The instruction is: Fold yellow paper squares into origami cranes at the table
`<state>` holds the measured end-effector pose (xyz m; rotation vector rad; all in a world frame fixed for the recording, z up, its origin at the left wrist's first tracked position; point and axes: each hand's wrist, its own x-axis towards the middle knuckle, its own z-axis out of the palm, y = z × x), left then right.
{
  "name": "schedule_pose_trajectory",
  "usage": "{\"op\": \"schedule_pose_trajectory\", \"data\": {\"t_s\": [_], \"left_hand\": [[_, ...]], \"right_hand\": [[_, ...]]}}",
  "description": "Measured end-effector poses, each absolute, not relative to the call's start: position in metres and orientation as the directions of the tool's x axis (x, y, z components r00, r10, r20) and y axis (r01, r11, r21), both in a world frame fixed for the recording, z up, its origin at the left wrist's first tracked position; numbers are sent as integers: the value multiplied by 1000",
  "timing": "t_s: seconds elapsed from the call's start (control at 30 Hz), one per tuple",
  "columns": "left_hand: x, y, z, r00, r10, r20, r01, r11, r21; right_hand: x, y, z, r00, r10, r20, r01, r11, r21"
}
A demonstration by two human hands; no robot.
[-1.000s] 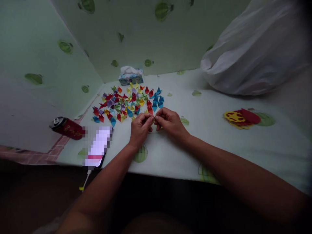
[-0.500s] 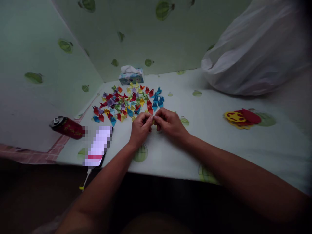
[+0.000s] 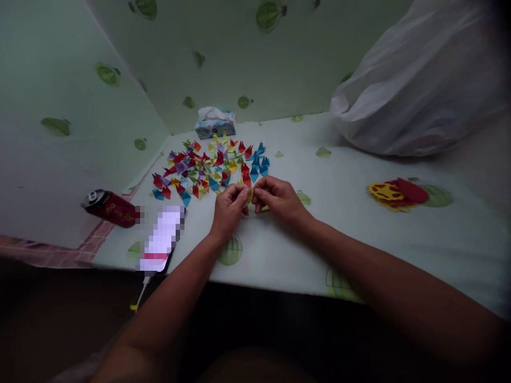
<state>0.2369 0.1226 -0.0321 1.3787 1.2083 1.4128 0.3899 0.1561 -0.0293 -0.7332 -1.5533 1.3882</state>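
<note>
My left hand (image 3: 231,207) and my right hand (image 3: 277,198) meet above the table, fingertips close together. Between them is a small piece of yellow paper (image 3: 250,196), mostly covered by the fingers. Thumb and forefinger of each hand pinch it. A bit of yellow also shows beneath the right fingers. Just beyond the hands lie many small folded paper cranes (image 3: 199,169) in red, blue, yellow, purple, green and orange, spread in a loose heap. Blue cranes (image 3: 259,162) sit at the heap's right side.
A red drink can (image 3: 114,208) and a lit phone (image 3: 162,239) on a cable are at the left. Behind the cranes stands a tissue pack (image 3: 215,125). At the right are red and yellow paper cutouts (image 3: 393,192), under a large white plastic bag (image 3: 403,101) farther back.
The fingertips have shifted slightly apart, and more of the yellow paper shows between and below them. Everything else stays where it was.
</note>
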Motion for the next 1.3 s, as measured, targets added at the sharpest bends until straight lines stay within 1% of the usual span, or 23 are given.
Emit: {"op": "schedule_pose_trajectory", "data": {"t_s": [0.77,0.87,1.03,1.2,1.3], "left_hand": [[236,121,-29,-79,972,221,82,-215,973],[235,121,-30,-81,972,222,90,-215,973],[235,121,-30,-77,970,231,107,-222,969],[237,120,-30,-56,971,232,99,-225,969],[236,122,-32,-51,976,211,102,-205,973]], "right_hand": [[393,157,-27,-460,868,185,-137,136,-981],[393,158,-25,-467,861,201,-100,175,-980],[393,155,-23,-416,870,265,62,318,-946],[391,152,-23,-329,898,294,114,347,-931],[392,153,-23,-313,902,298,119,348,-930]]}}
